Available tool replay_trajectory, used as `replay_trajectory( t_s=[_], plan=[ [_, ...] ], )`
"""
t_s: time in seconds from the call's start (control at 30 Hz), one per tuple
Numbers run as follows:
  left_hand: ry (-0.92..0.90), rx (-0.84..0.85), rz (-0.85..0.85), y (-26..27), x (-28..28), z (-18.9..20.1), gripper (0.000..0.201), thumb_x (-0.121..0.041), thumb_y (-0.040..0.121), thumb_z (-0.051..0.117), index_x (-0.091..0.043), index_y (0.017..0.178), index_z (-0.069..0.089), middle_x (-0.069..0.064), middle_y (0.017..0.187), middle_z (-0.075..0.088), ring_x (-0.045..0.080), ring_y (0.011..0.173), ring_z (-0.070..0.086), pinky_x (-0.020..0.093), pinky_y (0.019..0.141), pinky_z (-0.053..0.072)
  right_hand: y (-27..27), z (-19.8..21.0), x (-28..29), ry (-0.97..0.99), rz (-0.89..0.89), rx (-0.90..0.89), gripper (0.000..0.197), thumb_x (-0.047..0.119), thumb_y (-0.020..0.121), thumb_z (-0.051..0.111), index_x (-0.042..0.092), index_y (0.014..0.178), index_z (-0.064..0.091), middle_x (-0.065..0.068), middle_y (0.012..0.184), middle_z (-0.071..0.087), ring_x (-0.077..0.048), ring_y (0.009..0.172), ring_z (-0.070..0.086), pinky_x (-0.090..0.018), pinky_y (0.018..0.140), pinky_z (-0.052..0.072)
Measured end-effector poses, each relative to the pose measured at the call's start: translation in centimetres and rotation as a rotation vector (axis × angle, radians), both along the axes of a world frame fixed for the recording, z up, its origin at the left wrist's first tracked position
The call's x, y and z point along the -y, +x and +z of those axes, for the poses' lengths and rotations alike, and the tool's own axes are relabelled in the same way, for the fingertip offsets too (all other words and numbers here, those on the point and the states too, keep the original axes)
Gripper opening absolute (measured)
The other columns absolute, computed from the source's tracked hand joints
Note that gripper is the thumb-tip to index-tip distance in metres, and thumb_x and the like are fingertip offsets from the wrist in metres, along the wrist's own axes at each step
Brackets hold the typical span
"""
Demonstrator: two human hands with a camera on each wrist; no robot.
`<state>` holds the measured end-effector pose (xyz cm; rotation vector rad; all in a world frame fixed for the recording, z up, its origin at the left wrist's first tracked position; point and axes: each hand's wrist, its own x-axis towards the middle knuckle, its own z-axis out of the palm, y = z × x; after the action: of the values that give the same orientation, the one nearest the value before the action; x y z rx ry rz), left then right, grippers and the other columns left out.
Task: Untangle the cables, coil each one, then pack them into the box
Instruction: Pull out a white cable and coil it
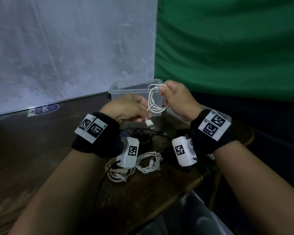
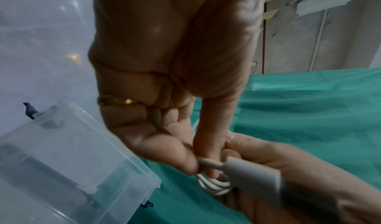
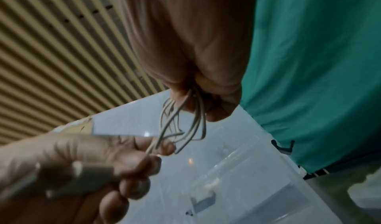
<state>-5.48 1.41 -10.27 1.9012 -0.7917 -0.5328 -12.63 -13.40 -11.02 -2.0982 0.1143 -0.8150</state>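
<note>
**White cable nearly coiled, held up over the box**

The dark counter (image 1: 41,150) is the biggest thing here. At its far end sits the clear box (image 1: 124,89), open on top. I cannot tell if anything is packed in it yet.

In front of the box, both hands hold one white cable (image 1: 154,100) in the air. The right hand (image 1: 176,100) squeezes the loops together at the top. The left hand (image 1: 127,109) pinches the loose tail, and the white plug (image 1: 150,123) hangs just below it.

The cable looks light, soft and springy. I think the loops would pop open if let go, so hold them where they bunch.

Under the wrists lie two coiled white cables (image 1: 148,162) and a tangle of black cables (image 1: 143,134), close together and easy to snag.
</note>
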Motion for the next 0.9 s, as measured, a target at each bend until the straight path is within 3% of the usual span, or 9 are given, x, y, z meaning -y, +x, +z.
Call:
replay_trajectory(
  t_s=[0.1,0.2,0.33,0.47,0.57,0.63,0.77,0.9],
  plan=[
    [-0.023,-0.001,-0.013,0.1,0.1,-0.1,0.009,-0.009,0.085,0.066,-0.015,0.082,0.061,-0.006,0.057,0.061,0.0,0.046,0.051,0.011,0.045,0.045,0.4,0.3,-0.5,-0.162,0.012,-0.088,0.03,0.027,0.1,0.043,0.018,0.071,0.044,0.005,0.063,0.041,-0.01,0.057,0.039,-0.028,0.063,0.035],
    [-0.025,0.037,0.003,0.2,0.0,-0.2,0.014,-0.015,0.087,0.065,-0.015,0.074,0.06,-0.007,0.045,0.058,0.001,0.043,0.049,0.012,0.045,0.043,0.3,0.7,-1.3,-0.23,0.037,-0.103,0.036,0.036,0.097,0.047,0.021,0.065,0.042,0.009,0.058,0.04,-0.005,0.052,0.037,-0.025,0.053,0.031],
    [0.075,0.044,-0.088,0.1,-0.2,0.0,0.011,-0.011,0.082,0.07,-0.013,0.081,0.058,-0.005,0.055,0.064,0.002,0.047,0.055,0.014,0.048,0.043,0.6,0.8,-1.1,-0.334,0.02,-0.046,0.044,0.031,0.098,0.048,0.022,0.057,0.036,0.009,0.052,0.034,-0.004,0.045,0.032,-0.016,0.045,0.024],
    [0.151,0.05,-0.108,-0.1,-0.3,0.0,0.03,-0.008,0.078,0.073,-0.014,0.095,0.049,0.004,0.065,0.067,0.006,0.048,0.06,0.016,0.048,0.044,0.9,0.7,-0.7,-0.357,0.006,-0.024,0.042,0.027,0.099,0.047,0.019,0.059,0.037,0.008,0.054,0.034,-0.004,0.049,0.033,-0.016,0.046,0.025],
    [0.197,0.049,-0.211,-0.2,-0.7,0.2,0.021,-0.006,0.079,0.071,-0.013,0.082,0.051,0.0,0.058,0.066,0.006,0.045,0.058,0.016,0.045,0.043,1.2,0.7,-0.2,-0.324,-0.023,0.002,0.036,0.027,0.099,0.047,0.003,0.071,0.048,0.002,0.057,0.036,-0.015,0.055,0.038,-0.031,0.054,0.03],
    [0.237,0.071,-0.251,0.0,-1.0,0.5,0.019,-0.006,0.078,0.071,-0.013,0.073,0.054,0.001,0.058,0.064,0.006,0.043,0.055,0.015,0.044,0.042,1.3,0.8,0.1,-0.291,-0.032,-0.002,0.033,0.027,0.099,0.047,0.002,0.077,0.048,-0.003,0.059,0.038,-0.021,0.058,0.042,-0.032,0.055,0.034],
    [0.303,0.195,-0.189,0.3,-1.3,0.5,0.017,-0.007,0.082,0.069,-0.014,0.072,0.056,-0.004,0.051,0.062,0.003,0.04,0.051,0.015,0.043,0.039,1.3,1.1,0.4,-0.246,-0.011,-0.026,0.03,0.029,0.099,0.044,0.006,0.079,0.046,-0.009,0.063,0.04,-0.024,0.059,0.048,-0.033,0.054,0.038],
    [0.128,0.098,-0.135,0.0,-0.3,0.0,0.017,0.0,0.086,0.062,-0.012,0.076,0.056,0.002,0.071,0.067,0.002,0.041,0.05,0.012,0.039,0.038,1.4,1.2,0.0,-0.252,0.025,-0.004,0.029,0.026,0.1,0.043,0.005,0.08,0.046,-0.002,0.061,0.038,-0.021,0.059,0.043,-0.031,0.055,0.038]
  ],
)
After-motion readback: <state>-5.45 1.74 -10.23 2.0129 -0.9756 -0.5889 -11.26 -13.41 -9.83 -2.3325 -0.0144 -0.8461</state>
